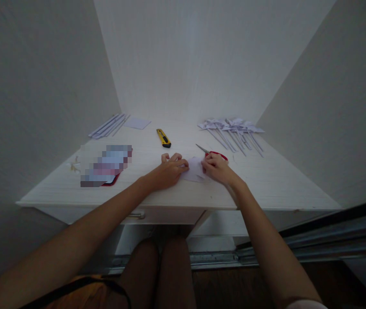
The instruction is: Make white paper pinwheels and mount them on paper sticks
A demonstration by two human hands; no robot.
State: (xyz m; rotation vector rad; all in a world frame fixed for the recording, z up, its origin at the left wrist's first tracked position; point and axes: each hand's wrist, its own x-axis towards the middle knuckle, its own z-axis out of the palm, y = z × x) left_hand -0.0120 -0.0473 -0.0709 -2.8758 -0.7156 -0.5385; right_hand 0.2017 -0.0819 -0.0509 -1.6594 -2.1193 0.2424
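**Currently: both hands on a white paper piece at the front of the tabletop**

Head view. Left hand [170, 170] rests knuckles-up on the left edge of a small white paper piece [194, 171], fingers curled and pressing down on it. Right hand [217, 167] presses on the paper's right edge, fingers bent; whether it pinches a fold cannot be told. The paper lies flat on the white tabletop [266, 184], near the front edge, between the two hands.

Red-handled scissors [211, 152] lie just behind the right hand, blades pointing left and away. A yellow utility knife [163, 138] lies farther back, centre. White paper pinwheels on sticks [234, 131] are heaped back right. Thin white sticks [108, 125] and a paper square [137, 123] lie back left.
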